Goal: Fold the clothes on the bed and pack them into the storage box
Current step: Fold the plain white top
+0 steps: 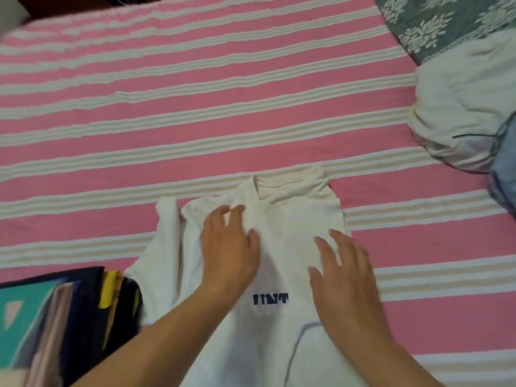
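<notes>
A white shirt (290, 219) with dark printed letters lies on the pink striped bed (195, 107), collar pointing away from me, its right side folded inward. My left hand (229, 244) presses flat on the shirt's upper left part, fingers straight. On the shirt's right side rests my right hand (346, 277), fingers spread. At the lower left stands the storage box (55, 275), holding several folded clothes upright, among them teal, beige, navy and yellow ones.
A white crumpled garment or pillow (460, 113) lies at the right edge of the bed, with light blue fabric (505, 180) beside it. A grey-green floral cover (446, 20) sits at the far right corner.
</notes>
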{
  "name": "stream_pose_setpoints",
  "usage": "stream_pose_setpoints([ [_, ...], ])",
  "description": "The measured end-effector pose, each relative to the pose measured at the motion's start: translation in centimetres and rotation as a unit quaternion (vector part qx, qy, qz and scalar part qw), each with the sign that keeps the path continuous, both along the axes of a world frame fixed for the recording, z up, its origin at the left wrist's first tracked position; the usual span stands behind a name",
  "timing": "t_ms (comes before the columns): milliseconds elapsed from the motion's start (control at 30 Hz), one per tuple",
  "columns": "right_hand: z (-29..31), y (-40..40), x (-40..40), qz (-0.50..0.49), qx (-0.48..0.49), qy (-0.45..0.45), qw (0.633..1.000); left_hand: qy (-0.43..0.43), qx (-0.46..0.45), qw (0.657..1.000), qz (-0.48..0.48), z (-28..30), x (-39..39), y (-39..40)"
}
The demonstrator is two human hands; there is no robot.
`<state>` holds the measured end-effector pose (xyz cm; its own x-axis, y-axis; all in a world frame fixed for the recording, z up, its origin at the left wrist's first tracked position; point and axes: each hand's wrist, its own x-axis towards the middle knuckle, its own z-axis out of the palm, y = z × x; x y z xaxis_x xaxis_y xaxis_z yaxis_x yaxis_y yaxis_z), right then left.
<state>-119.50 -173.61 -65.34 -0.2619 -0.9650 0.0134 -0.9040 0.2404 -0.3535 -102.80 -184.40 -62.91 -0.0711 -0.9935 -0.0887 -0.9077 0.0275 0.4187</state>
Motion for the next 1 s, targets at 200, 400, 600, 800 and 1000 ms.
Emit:
stream_pose_setpoints([
  [200, -4.8, -6.8, 1.0, 0.160, 0.095, 0.082, 0.979, -0.044, 0.160, 0.963, 0.214, 0.2, 10.1, -2.1],
  [400, -7.8, -6.9, 0.9, 0.158, 0.089, 0.136, 0.974, -0.109, 0.225, 0.936, 0.249, -2.2, 11.4, -4.2],
  [600, -7.4, -7.1, 1.2, 0.161, 0.119, 0.148, 0.969, -0.077, 0.293, 0.921, 0.244, -1.2, 13.0, -5.5],
  [800, -3.4, -9.3, -0.7, 0.148, 0.232, -0.103, 0.956, -0.016, 0.023, 0.990, 0.136, 5.6, 4.3, 1.6],
  [1000, 3.6, -4.1, -2.4, -0.183, 0.219, -0.586, 0.759, 0.043, 0.155, 0.983, 0.090, 3.2, 1.5, 16.0],
])
